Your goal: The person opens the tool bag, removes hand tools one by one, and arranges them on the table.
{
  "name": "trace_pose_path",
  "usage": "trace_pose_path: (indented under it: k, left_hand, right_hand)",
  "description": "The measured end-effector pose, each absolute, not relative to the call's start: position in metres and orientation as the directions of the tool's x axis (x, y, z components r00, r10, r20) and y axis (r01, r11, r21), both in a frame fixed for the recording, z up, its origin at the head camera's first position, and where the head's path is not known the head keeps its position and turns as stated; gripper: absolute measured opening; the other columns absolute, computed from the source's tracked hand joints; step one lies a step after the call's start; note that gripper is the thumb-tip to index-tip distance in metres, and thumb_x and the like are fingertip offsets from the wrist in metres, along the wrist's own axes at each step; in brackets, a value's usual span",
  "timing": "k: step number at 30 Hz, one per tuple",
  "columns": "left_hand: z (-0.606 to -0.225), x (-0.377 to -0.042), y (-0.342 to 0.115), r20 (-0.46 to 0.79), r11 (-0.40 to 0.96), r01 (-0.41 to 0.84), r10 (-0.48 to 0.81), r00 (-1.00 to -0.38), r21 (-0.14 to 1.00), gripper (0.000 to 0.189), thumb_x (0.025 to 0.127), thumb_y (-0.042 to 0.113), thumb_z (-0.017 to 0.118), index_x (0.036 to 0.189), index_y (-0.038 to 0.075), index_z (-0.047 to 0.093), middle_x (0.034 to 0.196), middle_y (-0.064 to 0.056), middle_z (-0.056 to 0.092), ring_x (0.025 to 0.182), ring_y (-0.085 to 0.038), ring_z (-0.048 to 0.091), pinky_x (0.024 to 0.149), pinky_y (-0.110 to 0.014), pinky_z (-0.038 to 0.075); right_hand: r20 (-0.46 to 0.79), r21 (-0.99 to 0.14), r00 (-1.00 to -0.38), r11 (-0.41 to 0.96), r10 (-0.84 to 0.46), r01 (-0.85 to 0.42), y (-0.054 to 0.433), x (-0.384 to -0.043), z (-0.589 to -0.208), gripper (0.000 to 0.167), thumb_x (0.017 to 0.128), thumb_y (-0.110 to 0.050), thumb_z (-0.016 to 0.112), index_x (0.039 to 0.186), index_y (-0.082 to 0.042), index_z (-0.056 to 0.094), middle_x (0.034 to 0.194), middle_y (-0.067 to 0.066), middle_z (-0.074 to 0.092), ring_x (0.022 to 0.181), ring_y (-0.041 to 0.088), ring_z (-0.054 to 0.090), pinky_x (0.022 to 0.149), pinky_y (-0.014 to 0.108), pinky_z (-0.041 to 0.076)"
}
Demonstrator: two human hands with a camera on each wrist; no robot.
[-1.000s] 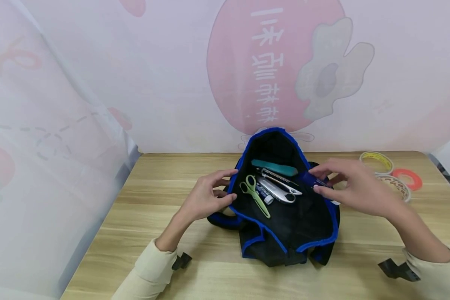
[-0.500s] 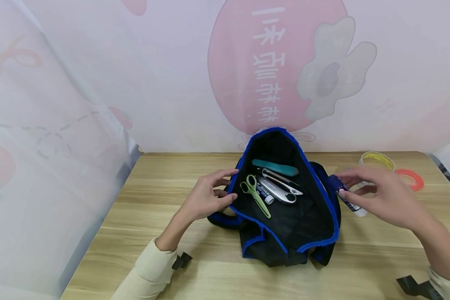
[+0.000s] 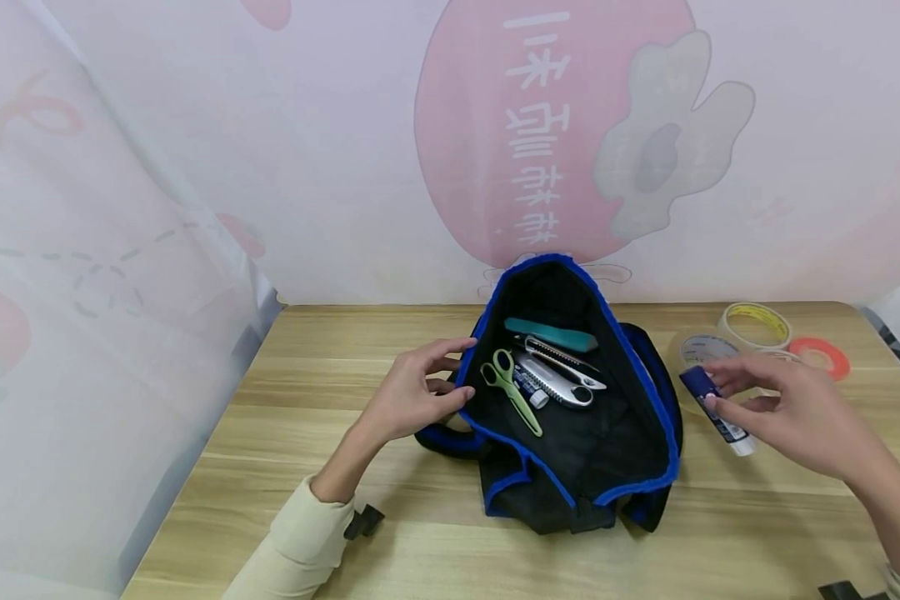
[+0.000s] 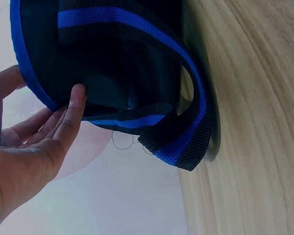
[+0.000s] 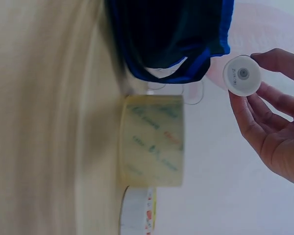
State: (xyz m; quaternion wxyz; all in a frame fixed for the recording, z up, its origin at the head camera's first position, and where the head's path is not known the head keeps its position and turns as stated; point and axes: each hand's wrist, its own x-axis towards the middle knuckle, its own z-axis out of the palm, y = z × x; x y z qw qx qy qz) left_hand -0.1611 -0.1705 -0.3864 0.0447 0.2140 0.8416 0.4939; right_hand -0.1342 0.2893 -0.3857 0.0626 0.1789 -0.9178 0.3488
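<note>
Toward the table's [image 3: 720,525] right edge, right hand [image 3: 798,408] pinches the glue stick [image 3: 730,429] aloft, outside the bag [image 3: 603,450], and left hand [image 3: 412,392] pinches the bag, likely to keep it gaping!

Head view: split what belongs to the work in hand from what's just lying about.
In the work:
dark-blue stick, held in the right hand
black bag, rim held by the left hand
inside it: green scissors, silver cutter, second cutter, teal tool, small stick

Lying about, apparently:
yellow-cored tape roll
red tape roll
grey-cored tape roll
another roll, mostly hidden by the right hand
</note>
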Motion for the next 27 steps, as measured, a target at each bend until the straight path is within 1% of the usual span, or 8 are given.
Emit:
trace_pose_path:
  k: [7,11,19,23,27]
  left_hand:
    - [-0.387,-0.161,-0.170,0.143,0.414,0.321,0.405,-0.903,0.852,0.062,0.093,0.001,0.078,0.151,0.006,0.060,0.149,-0.016,0.064,0.125,-0.035,0.072,0.095,-0.035,0.065]
    - [-0.387,-0.161,-0.170,0.146,0.416,0.325,0.406,-0.902,0.849,0.062,0.093,0.001,0.078,0.151,0.006,0.060,0.150,-0.016,0.064,0.125,-0.034,0.072,0.095,-0.034,0.066]
    - [-0.389,-0.161,-0.168,0.154,0.407,0.330,0.408,-0.900,0.852,0.062,0.092,0.000,0.078,0.151,0.006,0.060,0.151,-0.016,0.063,0.125,-0.035,0.072,0.095,-0.034,0.066]
    - [-0.389,-0.161,-0.169,0.156,0.395,0.330,0.410,-0.899,0.857,0.062,0.092,-0.001,0.078,0.151,0.006,0.060,0.150,-0.016,0.063,0.124,-0.035,0.072,0.094,-0.033,0.066]
    - [-0.389,-0.162,-0.170,0.156,0.387,0.326,0.410,-0.899,0.862,0.062,0.091,-0.003,0.078,0.151,0.005,0.061,0.150,-0.017,0.063,0.123,-0.035,0.073,0.093,-0.033,0.066]
  right_hand:
    - [0.182,-0.618,-0.953,0.726,-0.242,-0.302,0.294,-0.129,-0.400,0.031,0.091,-0.009,0.085,0.121,-0.001,0.077,0.107,0.012,0.078,0.087,-0.015,0.062,0.067,0.008,0.058]
    - [0.153,-0.618,-0.959,0.734,-0.238,-0.281,0.297,-0.127,-0.408,0.032,0.092,-0.009,0.085,0.121,0.000,0.077,0.105,0.011,0.079,0.085,-0.015,0.061,0.065,0.012,0.059]
    - [0.139,-0.618,-0.950,0.725,-0.280,-0.304,0.306,-0.129,-0.420,0.031,0.091,-0.006,0.084,0.120,0.000,0.077,0.103,0.007,0.079,0.085,-0.013,0.062,0.064,0.017,0.061]
    - [0.132,-0.614,-0.943,0.721,-0.305,-0.319,0.309,-0.133,-0.426,0.031,0.092,-0.007,0.084,0.121,0.000,0.077,0.102,0.006,0.079,0.086,-0.013,0.063,0.066,0.017,0.061]
    - [0.134,-0.625,-0.935,0.705,-0.328,-0.337,0.308,-0.135,-0.431,0.030,0.092,-0.005,0.083,0.120,0.000,0.077,0.104,0.007,0.079,0.087,-0.012,0.064,0.068,0.018,0.062]
